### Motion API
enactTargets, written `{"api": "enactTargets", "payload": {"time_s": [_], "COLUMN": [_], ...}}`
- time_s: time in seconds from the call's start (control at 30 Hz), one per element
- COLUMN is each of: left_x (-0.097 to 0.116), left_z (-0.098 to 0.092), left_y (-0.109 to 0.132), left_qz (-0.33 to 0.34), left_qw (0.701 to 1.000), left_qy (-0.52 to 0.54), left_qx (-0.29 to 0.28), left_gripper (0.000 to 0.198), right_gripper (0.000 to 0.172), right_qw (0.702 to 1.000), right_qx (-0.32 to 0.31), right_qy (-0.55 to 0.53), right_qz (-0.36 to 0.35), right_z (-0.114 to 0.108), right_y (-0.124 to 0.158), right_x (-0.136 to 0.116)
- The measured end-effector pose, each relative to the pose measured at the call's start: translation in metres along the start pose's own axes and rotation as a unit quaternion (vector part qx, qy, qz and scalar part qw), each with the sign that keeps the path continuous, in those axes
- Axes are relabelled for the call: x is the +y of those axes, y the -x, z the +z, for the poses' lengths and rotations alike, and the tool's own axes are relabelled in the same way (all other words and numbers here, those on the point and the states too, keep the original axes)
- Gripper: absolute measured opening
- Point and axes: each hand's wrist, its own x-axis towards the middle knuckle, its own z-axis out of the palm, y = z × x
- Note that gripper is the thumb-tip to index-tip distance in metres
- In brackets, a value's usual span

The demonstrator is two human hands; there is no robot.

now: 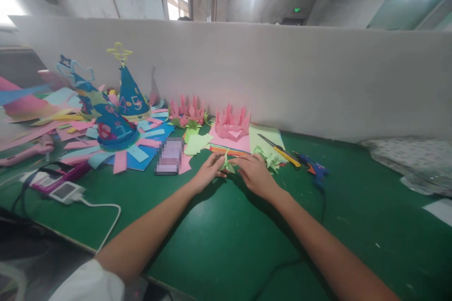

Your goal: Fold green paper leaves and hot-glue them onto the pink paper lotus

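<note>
Both my hands meet over the green table around a small piece of folded light green paper (228, 163). My left hand (209, 169) pinches it from the left with thumb and fingers. From the right, my right hand (254, 172) has its fingers closed on the same paper. More light green folded paper (271, 162) lies just beyond my right hand. Behind the hands, a pink paper lotus (232, 123) sits on a pink sheet, and a stack of coloured paper strips (229, 150) lies in front of it.
A phone (169, 156) lies left of my hands. Decorated blue cone hats (132, 91) stand farther left among paper strips. A yellow cutter knife (282, 150) and a blue glue gun (317, 169) lie to the right. A white partition (318, 80) borders the table's back.
</note>
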Motion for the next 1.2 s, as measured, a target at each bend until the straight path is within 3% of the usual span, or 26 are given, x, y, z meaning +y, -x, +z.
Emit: {"api": "enactTargets", "payload": {"time_s": [0.1,0.27,0.4,0.53,0.7,0.8,0.87,1.0,1.2], "left_x": [0.003,0.002,0.005,0.009,0.011,0.010,0.008,0.005,0.004], "left_z": [0.005,0.001,0.004,0.013,0.011,0.004,0.001,-0.001,0.000], "left_y": [0.003,0.003,0.005,0.009,0.012,0.009,0.006,0.001,0.004], "left_qz": [-0.007,-0.018,-0.020,-0.021,-0.015,0.015,0.025,0.030,0.029], "left_qw": [0.999,0.997,0.996,0.994,0.998,0.999,0.997,0.996,0.996], "left_qy": [0.042,0.077,0.071,0.077,0.048,-0.006,-0.024,-0.020,-0.049], "left_qx": [0.009,0.020,0.052,0.075,0.035,0.047,0.063,0.085,0.073], "left_gripper": [0.041,0.041,0.039,0.040,0.036,0.027,0.019,0.011,0.019], "right_gripper": [0.026,0.010,0.010,0.036,0.029,0.032,0.042,0.045,0.036], "right_qw": [1.000,0.991,0.985,0.982,0.969,0.976,0.985,0.993,0.994], "right_qx": [0.016,0.082,0.109,0.079,0.051,-0.050,-0.119,-0.093,-0.038], "right_qy": [-0.021,-0.082,-0.097,-0.151,-0.215,-0.188,-0.110,0.016,-0.012], "right_qz": [-0.001,0.060,0.092,0.082,0.114,0.100,0.062,0.067,0.100], "right_z": [0.000,0.002,0.001,0.001,-0.012,-0.034,-0.046,-0.047,-0.034], "right_y": [-0.004,-0.003,-0.003,-0.007,-0.002,0.009,0.015,0.013,-0.007], "right_x": [-0.003,-0.001,-0.004,-0.011,0.005,0.028,0.039,0.040,0.022]}}
